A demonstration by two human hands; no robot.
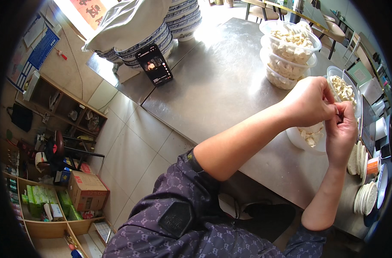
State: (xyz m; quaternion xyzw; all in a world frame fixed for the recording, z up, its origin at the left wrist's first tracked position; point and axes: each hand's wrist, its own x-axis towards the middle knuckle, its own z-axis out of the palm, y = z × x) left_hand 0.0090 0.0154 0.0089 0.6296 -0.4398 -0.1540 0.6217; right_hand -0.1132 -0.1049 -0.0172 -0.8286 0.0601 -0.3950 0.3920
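Note:
Over a clear plastic bowl (300, 142) with pale torn bread pieces in it, my two hands meet at the fingertips. My left hand (310, 99) is closed, its fingers and thumb pinched together. My right hand (343, 131) pinches against it from the right. Whatever lies between the fingers is hidden or too small to make out. Just beyond the hands stands another clear bowl (358, 108) of pale pieces. Round pale flatbreads (365, 198) are stacked to the right of my right forearm, with more flatbreads (355, 159) nearer the wrist.
Farther back on the metal table (217, 81) rises a stack of filled plastic bowls (280, 81). A lit phone (154, 65) leans against blue-and-white bowls (185, 19), partly covered by a white cloth (131, 26). Shelves and a cardboard box (87, 191) stand at lower left.

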